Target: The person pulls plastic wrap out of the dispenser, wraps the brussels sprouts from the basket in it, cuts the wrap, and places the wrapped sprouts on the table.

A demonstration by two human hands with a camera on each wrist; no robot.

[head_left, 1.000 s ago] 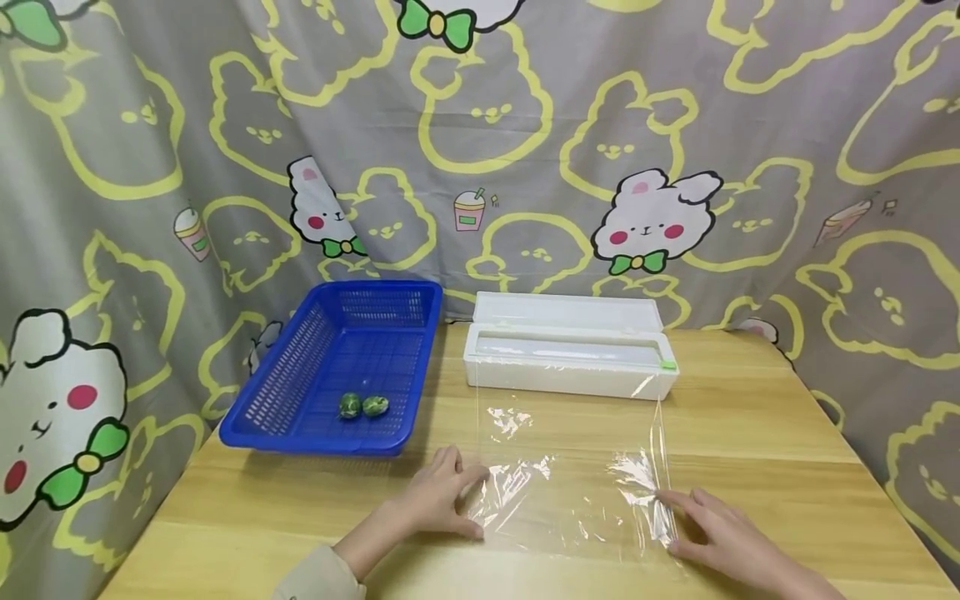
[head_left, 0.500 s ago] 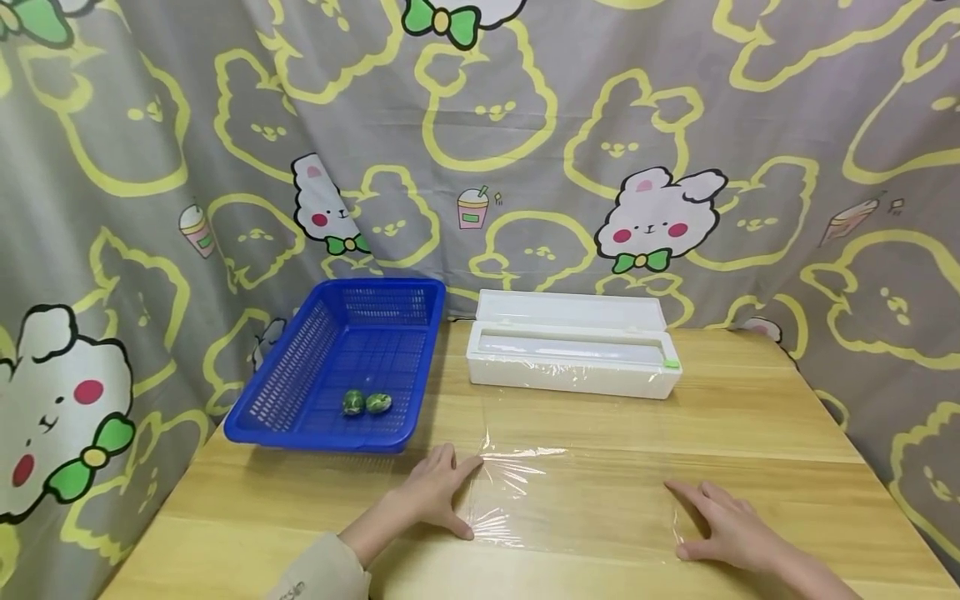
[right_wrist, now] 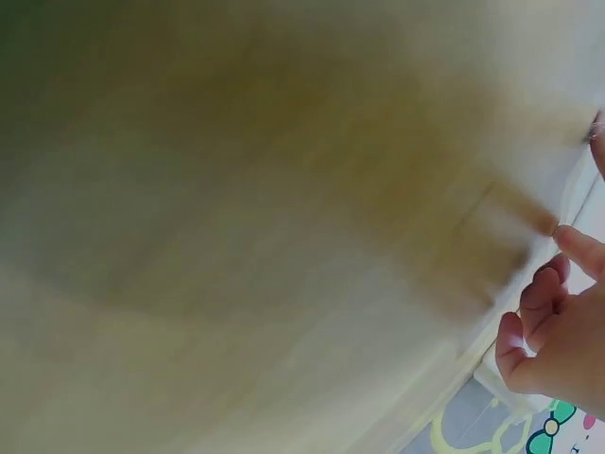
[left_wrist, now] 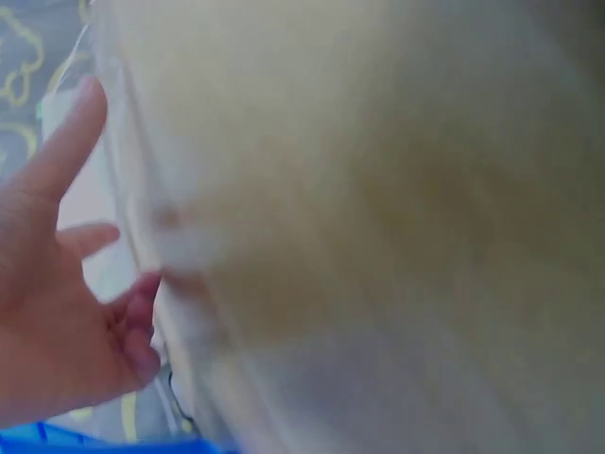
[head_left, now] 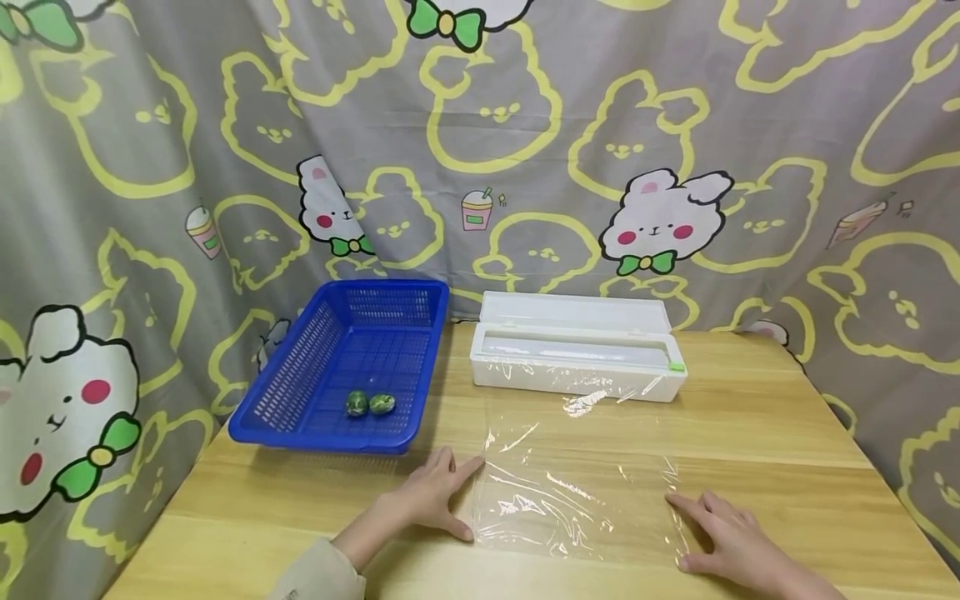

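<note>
A sheet of clear cling film [head_left: 570, 500] lies over the table, running forward from a white cling film box [head_left: 577, 379] whose lid stands raised. My left hand [head_left: 431, 492] touches the film's left edge with thumb and index finger spread apart. At the opposite edge, my right hand [head_left: 731, 533] presses with its index finger and thumb, also spread. In the left wrist view the left hand [left_wrist: 66, 274] shows at the side, thumb and index extended. The right wrist view has the right hand [right_wrist: 567, 312] with its other fingers curled in.
A blue plastic basket [head_left: 337, 433] stands at the left with two small green wrapped items [head_left: 369, 404] inside. A green slider [head_left: 677, 367] sits on the box's right end. A patterned curtain [head_left: 525, 167] hangs behind the wooden table [head_left: 787, 400].
My left fingers have spread and pulled the film's left edge straighter. My right thumb and index finger have spread along the right edge, and its bunched creases have flattened out.
</note>
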